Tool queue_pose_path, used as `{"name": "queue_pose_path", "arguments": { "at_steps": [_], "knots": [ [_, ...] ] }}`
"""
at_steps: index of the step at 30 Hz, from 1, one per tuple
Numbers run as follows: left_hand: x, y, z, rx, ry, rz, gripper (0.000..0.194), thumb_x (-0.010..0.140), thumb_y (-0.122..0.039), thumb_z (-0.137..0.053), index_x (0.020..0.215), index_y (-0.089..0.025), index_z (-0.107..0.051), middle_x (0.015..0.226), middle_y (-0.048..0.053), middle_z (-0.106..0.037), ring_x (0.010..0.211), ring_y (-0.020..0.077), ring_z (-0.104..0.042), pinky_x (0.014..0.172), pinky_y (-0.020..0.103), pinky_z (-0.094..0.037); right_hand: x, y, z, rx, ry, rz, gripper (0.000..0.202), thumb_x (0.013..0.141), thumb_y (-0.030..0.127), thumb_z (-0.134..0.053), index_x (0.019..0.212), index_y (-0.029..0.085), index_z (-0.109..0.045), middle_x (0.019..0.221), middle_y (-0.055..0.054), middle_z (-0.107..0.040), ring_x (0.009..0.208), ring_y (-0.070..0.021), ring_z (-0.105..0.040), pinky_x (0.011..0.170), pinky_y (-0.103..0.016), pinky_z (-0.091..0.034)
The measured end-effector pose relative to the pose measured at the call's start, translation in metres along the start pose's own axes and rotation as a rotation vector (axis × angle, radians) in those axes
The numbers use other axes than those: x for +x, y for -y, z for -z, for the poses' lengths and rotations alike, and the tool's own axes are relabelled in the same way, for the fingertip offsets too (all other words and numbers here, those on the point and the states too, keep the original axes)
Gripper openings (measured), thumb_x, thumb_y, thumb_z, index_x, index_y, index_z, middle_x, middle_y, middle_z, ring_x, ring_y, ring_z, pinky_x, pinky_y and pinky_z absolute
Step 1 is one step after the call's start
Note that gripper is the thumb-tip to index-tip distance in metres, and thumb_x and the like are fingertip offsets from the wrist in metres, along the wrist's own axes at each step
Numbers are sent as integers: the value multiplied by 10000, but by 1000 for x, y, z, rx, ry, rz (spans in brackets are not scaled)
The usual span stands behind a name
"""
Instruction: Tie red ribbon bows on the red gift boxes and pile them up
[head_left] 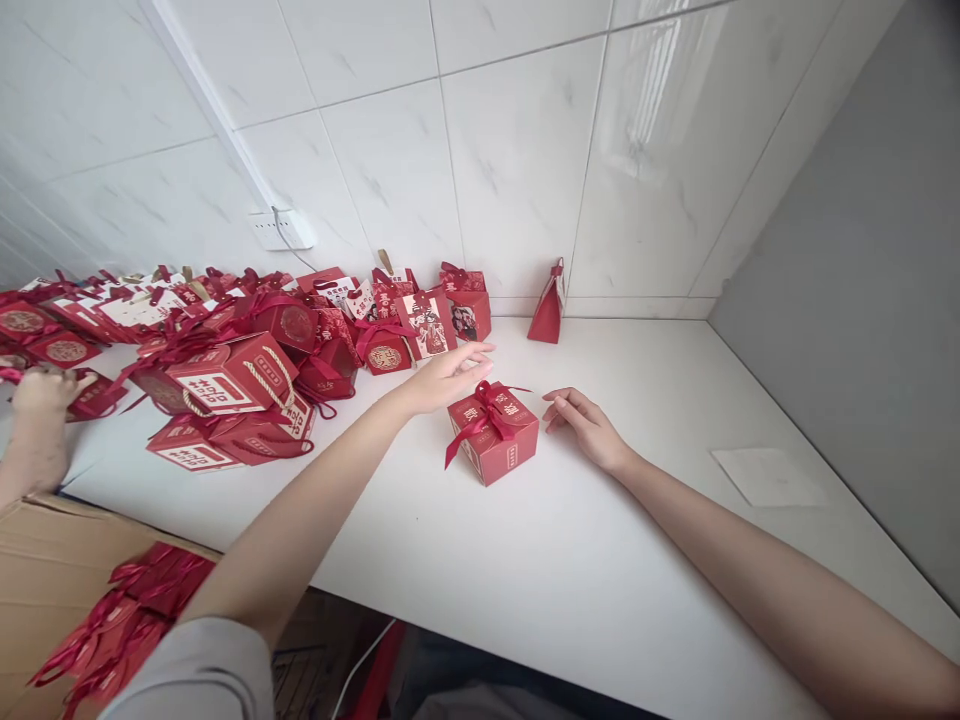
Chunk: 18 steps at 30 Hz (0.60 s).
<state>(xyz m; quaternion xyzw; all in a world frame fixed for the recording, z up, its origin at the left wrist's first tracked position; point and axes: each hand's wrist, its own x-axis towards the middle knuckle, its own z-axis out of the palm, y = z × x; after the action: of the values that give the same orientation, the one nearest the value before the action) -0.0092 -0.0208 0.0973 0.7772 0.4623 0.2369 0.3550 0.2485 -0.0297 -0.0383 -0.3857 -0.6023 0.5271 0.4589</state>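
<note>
A red gift box (pixel 504 458) tied with a dark red ribbon bow stands on the white table in front of me. My left hand (pixel 450 378) hovers at the box's far left side, fingers stretched out and holding nothing. On the right, my right hand (pixel 585 425) rests by the table top with its fingers loosely bent and apart, a small gap from the box. Behind my left hand is a card with a printed drawing (pixel 427 325), among other red boxes.
Red boxes with rope handles (pixel 232 375) are stacked at left, before a long row of boxes along the wall. A triangular red box (pixel 548 308) stands alone. A co-worker's hand (pixel 45 395) is far left, above a carton (pixel 45 560) of red boxes. A white sheet (pixel 761 475) lies right.
</note>
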Motion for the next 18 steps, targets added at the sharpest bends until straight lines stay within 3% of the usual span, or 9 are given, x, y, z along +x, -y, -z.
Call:
{"name": "queue_pose_path", "arguments": {
  "at_steps": [3,7,13,18],
  "knots": [
    [10,25,-18,-334,55,79,543,912,-565,-462,1288,-189,-574,1277,133,-628,1224,285,-540,1009,418,-404,0,-1,1,-42,0,9,400,909,607,-476,1056,249,-581,926,-10,-652,748,-174,-644,859,-362,-466],
    [-4,46,-40,-667,1,76,486,875,-438,-551,1299,-201,-561,1287,120,-621,1114,277,-609,954,401,-439,-4,1,0,-130,17,50,383,936,588,-432,1099,266,-557,982,-28,-656,780,-193,-655,870,-383,-473],
    [-27,51,-47,-728,-16,-34,476,788,-240,-603,1262,-222,-556,1383,84,-557,1262,288,-508,1018,403,-397,-16,13,-7,-560,12,407,335,986,479,-355,1182,278,-538,1158,-96,-636,1081,-285,-601,997,-488,-395],
    [-28,50,-55,-755,-24,-53,308,762,-237,-672,1053,-223,-573,1352,71,-551,1183,269,-544,955,384,-427,-27,15,-14,-620,10,645,450,961,521,-361,1352,314,-437,1332,-100,-577,1261,-320,-511,1100,-567,-306]
  ]
}}
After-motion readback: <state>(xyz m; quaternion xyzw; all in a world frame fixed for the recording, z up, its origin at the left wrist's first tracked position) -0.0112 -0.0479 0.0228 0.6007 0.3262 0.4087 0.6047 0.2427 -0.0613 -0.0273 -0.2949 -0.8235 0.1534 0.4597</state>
